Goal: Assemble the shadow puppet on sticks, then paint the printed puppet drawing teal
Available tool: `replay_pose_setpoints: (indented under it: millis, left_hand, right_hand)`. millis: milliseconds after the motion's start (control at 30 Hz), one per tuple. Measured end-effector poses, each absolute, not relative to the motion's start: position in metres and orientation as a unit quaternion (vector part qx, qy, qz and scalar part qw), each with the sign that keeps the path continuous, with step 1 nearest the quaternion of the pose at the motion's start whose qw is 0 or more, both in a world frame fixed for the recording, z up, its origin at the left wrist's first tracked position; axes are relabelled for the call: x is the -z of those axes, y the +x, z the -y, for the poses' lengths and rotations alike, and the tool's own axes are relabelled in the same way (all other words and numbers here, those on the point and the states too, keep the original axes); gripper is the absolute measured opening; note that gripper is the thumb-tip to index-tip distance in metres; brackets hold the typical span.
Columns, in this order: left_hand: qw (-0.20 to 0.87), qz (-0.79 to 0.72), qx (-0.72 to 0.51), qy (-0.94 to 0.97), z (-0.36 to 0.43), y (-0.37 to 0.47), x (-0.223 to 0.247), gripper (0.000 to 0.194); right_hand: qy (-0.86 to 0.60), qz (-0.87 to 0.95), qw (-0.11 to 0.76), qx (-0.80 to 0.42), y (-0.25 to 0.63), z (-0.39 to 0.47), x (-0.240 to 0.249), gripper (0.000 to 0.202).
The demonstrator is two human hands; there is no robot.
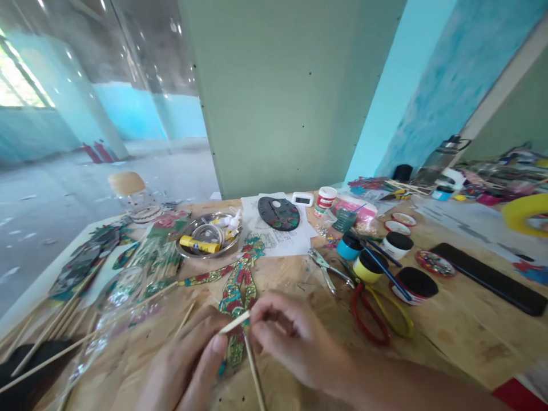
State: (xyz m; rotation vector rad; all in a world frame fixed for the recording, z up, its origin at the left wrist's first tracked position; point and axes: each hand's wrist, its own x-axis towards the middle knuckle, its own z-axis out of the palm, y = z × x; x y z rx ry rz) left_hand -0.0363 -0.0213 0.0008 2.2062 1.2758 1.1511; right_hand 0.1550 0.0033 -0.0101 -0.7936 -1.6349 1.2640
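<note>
Two bare hands meet above a flat, cut-out figure painted in red, gold and turquoise (235, 283), which lies on the light-brown wooden table (295, 271) directly in front of the person. On the left hand (192, 359), thumb and forefinger are clamped on a short, pale, flat strip (233, 323). The strip's far end meets the fingertips of the right hand (295, 339), whose thumb and fingers are curled close together; whether they grip it, I cannot tell.

Both hands cover parts of the figure, so its middle is only partly visible, and a thin wooden rod (256, 377) emerging below them is cut off by the bottom edge. A yellow ring-shaped roll (514, 216) is cropped at the right edge, and the heap behind it is too jumbled to make out. At lower left, a black object (38, 365) is cut off too, with pale sticks crossing it.

Brown stains mark the tabletop. Beyond stands a large grey-green panel (282, 97), with a bright turquoise wall (398, 85) to its right. On the left, the grey floor (171, 165) and window (21, 74) are smeared by blur.
</note>
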Motion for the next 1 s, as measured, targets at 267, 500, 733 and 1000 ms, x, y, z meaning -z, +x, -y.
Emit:
replay_pose_setpoints:
  millis: [267, 500, 733, 1000]
  left_hand:
    - [0.09, -0.454, -0.335, 0.821, 0.009, -0.053, 0.005, 0.015]
    - [0.094, -0.442, -0.322, 0.832, 0.01, -0.049, 0.0, 0.017]
    - [0.135, -0.457, -0.309, 0.823, 0.009, -0.053, 0.004, 0.02]
    - [0.13, -0.454, -0.311, 0.825, 0.007, -0.051, 0.004, 0.022]
  right_hand:
    - [-0.256, 0.62, 0.421, -0.611, 0.175, -0.017, -0.004, 0.014]
    - [-0.272, 0.616, 0.396, -0.624, 0.175, -0.016, -0.002, 0.011]
    - [-0.267, 0.615, 0.4, -0.625, 0.174, -0.017, -0.006, 0.009]
    - [-0.258, 0.596, 0.422, -0.632, 0.175, -0.019, -0.002, 0.01]
